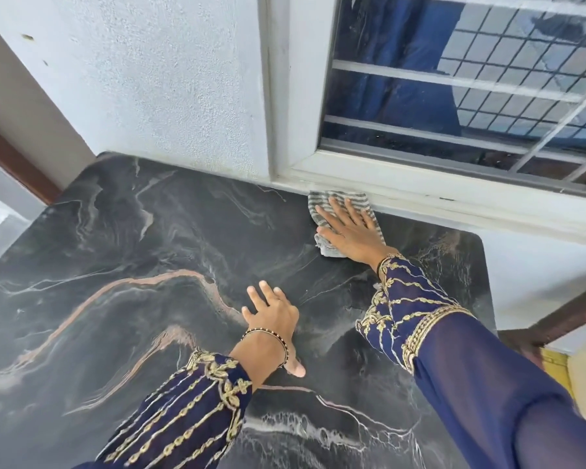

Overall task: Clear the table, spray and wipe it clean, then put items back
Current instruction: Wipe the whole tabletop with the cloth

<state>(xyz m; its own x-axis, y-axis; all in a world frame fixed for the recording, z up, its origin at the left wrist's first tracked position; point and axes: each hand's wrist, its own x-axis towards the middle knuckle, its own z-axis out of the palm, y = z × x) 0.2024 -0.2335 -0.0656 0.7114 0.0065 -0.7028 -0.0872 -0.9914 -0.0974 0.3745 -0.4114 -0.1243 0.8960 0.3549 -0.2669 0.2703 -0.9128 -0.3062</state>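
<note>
A black marble-patterned table (132,252) with pale and copper veins fills the view. My right hand (349,231) lies flat, fingers spread, pressing a grey-and-white striped cloth (322,201) onto the far edge of the table, right below the window sill. My left hand (274,319) rests palm-down on the middle of the tabletop with fingers apart and nothing in it. Both arms wear dark blue sleeves with gold embroidery. Nothing else stands on the table.
A white textured wall (149,96) backs the table. A white-framed window (420,184) with bars sits at the back right, its sill touching the table's far edge. A brown wooden frame (17,164) shows at the left, a yellow object (555,363) at the right.
</note>
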